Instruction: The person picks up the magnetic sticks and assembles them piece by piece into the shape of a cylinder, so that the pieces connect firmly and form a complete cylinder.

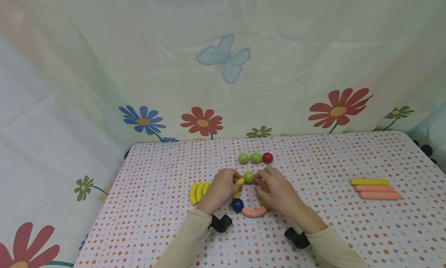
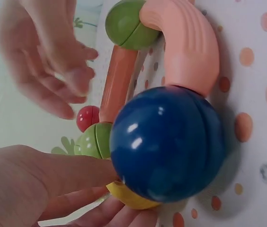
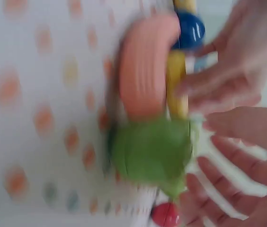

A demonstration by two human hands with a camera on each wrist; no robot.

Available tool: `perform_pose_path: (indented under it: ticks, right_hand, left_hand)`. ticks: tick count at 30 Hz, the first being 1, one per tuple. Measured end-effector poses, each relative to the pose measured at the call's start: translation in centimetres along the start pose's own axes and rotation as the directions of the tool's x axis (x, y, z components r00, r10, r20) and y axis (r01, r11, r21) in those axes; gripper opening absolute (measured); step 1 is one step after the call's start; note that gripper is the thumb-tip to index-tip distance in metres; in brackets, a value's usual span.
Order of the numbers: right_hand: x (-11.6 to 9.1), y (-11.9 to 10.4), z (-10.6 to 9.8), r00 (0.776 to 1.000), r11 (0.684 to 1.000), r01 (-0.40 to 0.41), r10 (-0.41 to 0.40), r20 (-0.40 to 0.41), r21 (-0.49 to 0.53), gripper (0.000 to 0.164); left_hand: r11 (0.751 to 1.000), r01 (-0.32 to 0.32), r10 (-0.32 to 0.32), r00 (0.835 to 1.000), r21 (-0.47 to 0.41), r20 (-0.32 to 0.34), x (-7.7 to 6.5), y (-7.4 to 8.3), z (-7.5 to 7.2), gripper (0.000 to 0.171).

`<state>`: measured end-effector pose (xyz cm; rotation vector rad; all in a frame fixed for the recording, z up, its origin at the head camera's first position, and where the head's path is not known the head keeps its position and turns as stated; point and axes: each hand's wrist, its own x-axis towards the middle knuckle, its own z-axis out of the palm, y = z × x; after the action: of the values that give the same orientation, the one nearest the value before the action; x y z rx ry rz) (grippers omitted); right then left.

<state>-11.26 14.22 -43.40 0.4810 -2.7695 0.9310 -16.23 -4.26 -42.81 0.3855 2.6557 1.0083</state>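
Note:
A closed loop of toy balls and rods lies on the table between my hands. My left hand [image 1: 222, 186] pinches its yellow rod [image 1: 240, 181], which runs between a blue ball [image 1: 237, 205] and a light-green ball [image 1: 249, 177]. A pink curved rod [image 1: 254, 212] joins the blue ball to a darker green ball [image 2: 129, 23]. From there an orange rod [image 2: 118, 85] leads to the light-green ball. Beside the orange rod is my right hand [image 1: 275, 188], fingers loosely spread and apart from the rod in the left wrist view. The right wrist view is blurred.
Behind the loop stand two green balls [image 1: 243, 158] and a red ball [image 1: 267, 158] in a row. Several yellow curved rods [image 1: 199, 191] lie left of my left hand. Far right are a yellow straight rod [image 1: 369, 181] and two pink straight rods [image 1: 379, 195].

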Motion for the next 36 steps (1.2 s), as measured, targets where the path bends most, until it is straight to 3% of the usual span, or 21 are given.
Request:
perform_pose_path:
  ticks: [6, 10, 18, 31, 36]
  right_hand:
    - [0.9, 1.8, -0.7, 0.99, 0.99, -0.128, 0.124, 0.073, 0.051, 0.025]
    - [0.9, 2.3, -0.2, 0.975, 0.977, -0.193, 0.181, 0.129, 0.095, 0.023]
    - [0.8, 2.4, 0.0, 0.969, 0.97, -0.225, 0.213, 0.121, 0.089, 0.017]
    - [0.5, 2.3, -0.3, 0.974, 0.973, -0.213, 0.204, 0.097, 0.09, 0.019]
    - [-0.1, 2.6, -2.1, 0.992, 0.993, -0.083, 0.074, 0.1, 0.083, 0.02]
  left_hand:
    - [0.995, -0.055, 0.056, 0.998, 0.085, -0.003, 0.8, 0.8, 0.2, 0.039]
    - [0.99, -0.102, 0.099, 0.995, 0.098, 0.034, 1.5, 1.1, 0.5, 0.036]
    - [0.988, -0.121, 0.117, 0.992, 0.098, 0.043, 1.9, 1.4, 0.6, 0.031]
    - [0.975, -0.117, 0.119, 0.993, 0.189, 0.001, 1.8, 2.1, 1.1, 0.036]
    - [0.983, -0.087, 0.09, 0.996, 0.164, -0.012, 1.1, 1.6, 0.7, 0.043]
